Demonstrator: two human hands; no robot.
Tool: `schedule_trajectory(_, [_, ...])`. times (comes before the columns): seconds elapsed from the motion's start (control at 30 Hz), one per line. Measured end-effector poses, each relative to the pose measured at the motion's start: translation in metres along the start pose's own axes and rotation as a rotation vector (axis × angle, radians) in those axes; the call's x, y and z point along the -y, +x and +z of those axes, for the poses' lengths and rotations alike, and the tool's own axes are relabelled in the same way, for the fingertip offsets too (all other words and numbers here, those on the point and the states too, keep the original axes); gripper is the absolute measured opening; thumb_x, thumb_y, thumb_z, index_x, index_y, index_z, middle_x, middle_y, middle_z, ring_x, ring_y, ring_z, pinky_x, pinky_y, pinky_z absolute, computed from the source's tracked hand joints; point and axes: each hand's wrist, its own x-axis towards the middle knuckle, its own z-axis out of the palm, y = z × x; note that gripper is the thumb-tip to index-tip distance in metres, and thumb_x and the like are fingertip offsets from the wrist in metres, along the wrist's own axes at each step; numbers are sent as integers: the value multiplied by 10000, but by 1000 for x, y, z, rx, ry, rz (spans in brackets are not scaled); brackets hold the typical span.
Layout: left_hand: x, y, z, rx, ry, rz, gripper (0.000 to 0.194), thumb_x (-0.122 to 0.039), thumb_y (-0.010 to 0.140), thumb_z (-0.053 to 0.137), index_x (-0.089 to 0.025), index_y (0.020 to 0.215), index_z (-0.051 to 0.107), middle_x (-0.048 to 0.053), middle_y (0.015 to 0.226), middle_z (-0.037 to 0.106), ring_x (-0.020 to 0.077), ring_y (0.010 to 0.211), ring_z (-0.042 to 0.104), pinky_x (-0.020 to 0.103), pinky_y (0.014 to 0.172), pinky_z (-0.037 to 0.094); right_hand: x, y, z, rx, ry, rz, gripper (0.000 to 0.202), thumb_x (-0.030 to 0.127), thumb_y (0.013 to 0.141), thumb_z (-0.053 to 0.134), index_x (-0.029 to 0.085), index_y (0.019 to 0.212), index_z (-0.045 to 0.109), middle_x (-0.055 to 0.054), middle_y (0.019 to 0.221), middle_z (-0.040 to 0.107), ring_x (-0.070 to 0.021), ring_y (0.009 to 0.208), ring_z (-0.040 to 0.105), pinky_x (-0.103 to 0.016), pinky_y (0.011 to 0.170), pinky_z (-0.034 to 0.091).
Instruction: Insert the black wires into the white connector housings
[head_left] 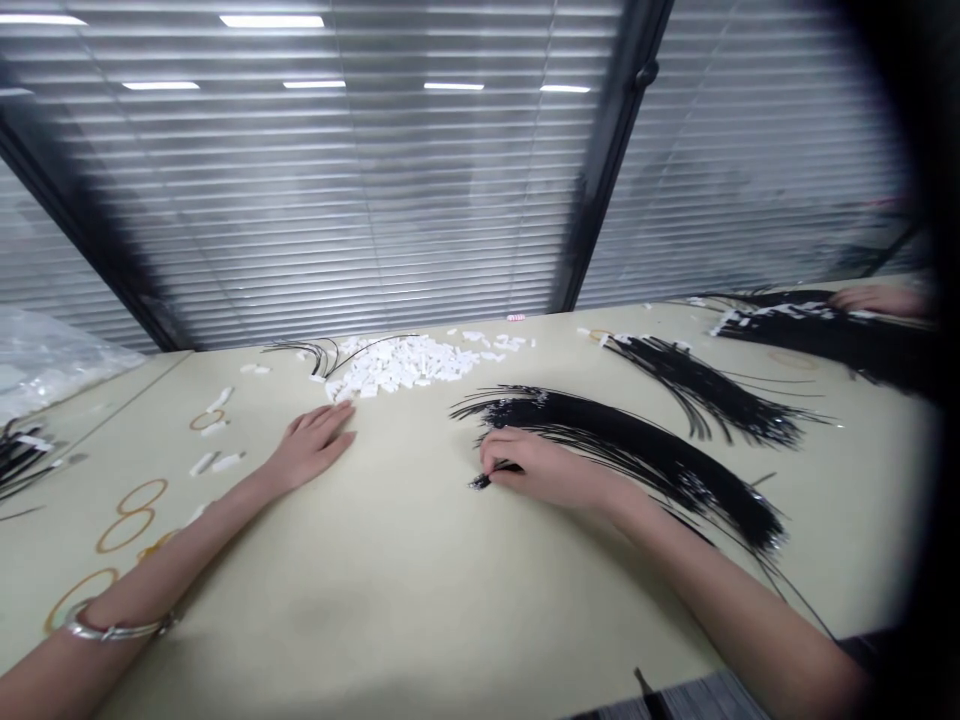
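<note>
The right hand pinches a small black wire tuft between its fingers — just below the frame's centre, beside a long wire bundle. The left hand rests on the counter, fingers extended, thumb spread apart, near white pieces left of centre. 1 co-worker's hand shows at upper right.

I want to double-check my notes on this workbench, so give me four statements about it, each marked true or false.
1. The right hand pinches thin black strands. True.
2. The left hand is clenched in a fist. False: it is open, next to the white pieces.
3. A bracelet circles the left arm. True.
4. The white pieces stand in neat rows. False: they lie heaped and scattered on the table.
</note>
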Motion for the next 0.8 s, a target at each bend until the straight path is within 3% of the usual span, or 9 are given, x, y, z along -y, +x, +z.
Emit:
schedule_trajectory(0.23, [1,-2,1,-41,-38,-20,522,-593,893,295,-357,1351,376,22,1422,314,238,1254,401,456,1093,244,0,4,8,-151,-33,60,150,158,885,452,195,833,588,-25,886,589,-141,811,535,-264,729,414])
schedule_trajectory(0.33, [2,-3,1,-47,-42,-1,523,-599,889,312,-359,1347,382,1,1501,167,263,1298,347,463,1093,246,0,5,8,-229,-22,81,148,183,899,444,205,859,584,-22,913,600,-144,856,547,-268,762,419])
schedule_trajectory(0.4, [4,-2,2,-49,-42,20,525,-596,888,323,-365,1358,369,-19,1516,146,286,1330,289,483,1090,239,0,5,7,-273,-13,91,151,205,910,435,211,876,581,-20,926,607,-145,868,555,-272,772,423])
schedule_trajectory(0.53, [5,0,4,-87,-60,67,512,-557,894,348,-338,1357,380,-2,1453,325,278,1310,316,492,1087,241,-2,5,6,-327,-8,110,163,225,919,424,221,923,587,-19,932,619,-150,861,567,-277,754,431])
schedule_trajectory(0.8, [-12,-10,-10,-158,-157,214,412,-464,922,347,-243,1214,536,40,1247,526,195,1136,504,333,1018,387,2,4,5,-377,-3,100,158,218,910,441,215,887,598,-21,923,620,-146,855,574,-273,760,438])
